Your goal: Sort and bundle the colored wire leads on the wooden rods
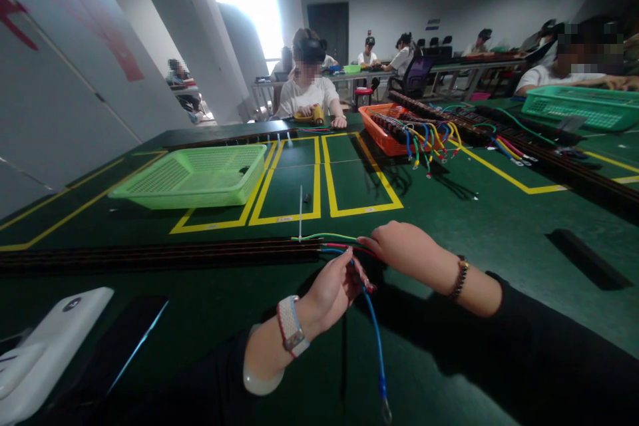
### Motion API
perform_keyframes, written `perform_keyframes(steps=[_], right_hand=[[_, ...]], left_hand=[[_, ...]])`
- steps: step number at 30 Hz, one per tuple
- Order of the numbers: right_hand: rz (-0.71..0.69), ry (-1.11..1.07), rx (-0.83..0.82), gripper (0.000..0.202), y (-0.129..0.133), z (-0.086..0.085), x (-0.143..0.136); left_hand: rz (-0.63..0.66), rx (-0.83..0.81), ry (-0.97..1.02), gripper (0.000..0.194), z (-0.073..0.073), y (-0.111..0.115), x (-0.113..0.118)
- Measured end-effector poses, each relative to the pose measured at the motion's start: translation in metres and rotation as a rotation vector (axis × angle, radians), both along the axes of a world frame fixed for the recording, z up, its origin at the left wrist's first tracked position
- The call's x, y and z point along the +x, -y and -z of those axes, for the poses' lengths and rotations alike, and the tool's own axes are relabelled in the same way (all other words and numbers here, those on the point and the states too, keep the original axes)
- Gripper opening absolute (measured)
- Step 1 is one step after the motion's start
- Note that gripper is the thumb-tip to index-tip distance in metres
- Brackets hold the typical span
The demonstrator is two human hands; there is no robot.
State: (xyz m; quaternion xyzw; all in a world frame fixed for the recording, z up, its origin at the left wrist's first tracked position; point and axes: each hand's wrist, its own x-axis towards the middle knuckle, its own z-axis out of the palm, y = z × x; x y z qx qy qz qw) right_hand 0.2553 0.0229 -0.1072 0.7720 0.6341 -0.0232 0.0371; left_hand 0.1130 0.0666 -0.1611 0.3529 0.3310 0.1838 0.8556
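A long dark bundle of strips (pixel 200 256) lies across the table, and coloured wires come out of its right end. My left hand (pixel 333 289) is closed in a pinch on the blue wire (pixel 373 326), which hangs down to a ring terminal (pixel 386 411). Just beyond it, my right hand (pixel 407 249) is closed over the green-yellow wire (pixel 327 235) and the red wire (pixel 337 246), its fingertips turned away from view. A pale cable tie (pixel 300 213) stands upright around the bundle near that end.
A light green basket (pixel 200 190) stands at left, an orange basket (pixel 382 140) of wired strips further back. Two phones, one white (pixel 74 326) and one dark (pixel 124 339), lie front left. A dark strip (pixel 589 258) lies at right. Opposite sits a person (pixel 307 90).
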Motion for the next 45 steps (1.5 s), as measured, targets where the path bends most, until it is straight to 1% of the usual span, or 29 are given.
perform_keyframes(steps=[3, 5, 8, 10, 12, 13, 15, 18, 21, 24, 26, 29, 34, 37, 40, 43, 45], right_hand=[[-0.020, 0.009, 0.108, 0.071, 0.012, -0.013, -0.010], [-0.070, -0.002, 0.095, 0.067, 0.021, -0.016, -0.019], [-0.201, -0.025, 0.008, 0.058, 0.033, -0.010, -0.030], [-0.263, -0.002, -0.014, 0.060, 0.037, -0.003, -0.034], [-0.283, 0.042, -0.008, 0.066, 0.038, 0.004, -0.034], [-0.288, 0.059, -0.007, 0.067, 0.038, 0.005, -0.033], [-0.299, 0.072, -0.023, 0.061, 0.037, 0.005, -0.030], [-0.312, 0.065, -0.041, 0.046, 0.036, -0.003, -0.022], [-0.286, 0.053, -0.069, 0.039, 0.035, -0.015, -0.013], [-0.255, 0.019, -0.125, 0.040, 0.032, -0.021, -0.006], [-0.252, 0.004, -0.140, 0.041, 0.028, -0.019, -0.004], [-0.243, -0.011, -0.153, 0.041, 0.023, -0.012, -0.004], [-0.230, -0.045, -0.196, 0.039, 0.020, -0.004, -0.007], [-0.245, -0.047, -0.175, 0.037, 0.022, -0.007, -0.004], [-0.263, -0.062, -0.119, 0.035, 0.022, -0.017, 0.005], [-0.229, -0.121, 0.043, 0.036, 0.013, -0.023, 0.018], [-0.168, -0.191, 0.137, 0.036, 0.003, -0.021, 0.025]], left_hand=[[-0.052, -0.078, 0.039, 0.016, 0.001, -0.002, 0.001], [-0.054, -0.115, 0.069, 0.014, 0.000, -0.003, 0.001], [-0.008, -0.158, 0.078, 0.019, -0.004, -0.004, 0.001], [0.021, -0.177, 0.083, 0.024, -0.006, -0.003, 0.001], [0.032, -0.181, 0.092, 0.027, -0.007, -0.003, 0.001], [0.034, -0.172, 0.096, 0.028, -0.007, -0.003, 0.001], [0.036, -0.138, 0.105, 0.029, -0.006, -0.004, 0.002], [0.060, -0.064, 0.122, 0.032, -0.005, -0.004, 0.001], [0.143, 0.004, 0.098, 0.042, -0.007, -0.001, -0.001], [0.246, 0.059, 0.034, 0.054, -0.011, 0.004, -0.004], [0.297, 0.092, -0.006, 0.059, -0.012, 0.005, -0.005], [0.360, 0.119, -0.023, 0.064, -0.012, 0.005, -0.006], [0.372, 0.161, -0.012, 0.061, -0.008, 0.004, -0.005], [0.378, 0.170, 0.009, 0.060, -0.008, 0.005, -0.004], [0.379, 0.159, 0.008, 0.061, -0.008, 0.005, -0.004], [0.390, 0.138, 0.014, 0.061, -0.007, 0.003, -0.005], [0.415, 0.138, 0.026, 0.061, -0.006, 0.002, -0.006]])
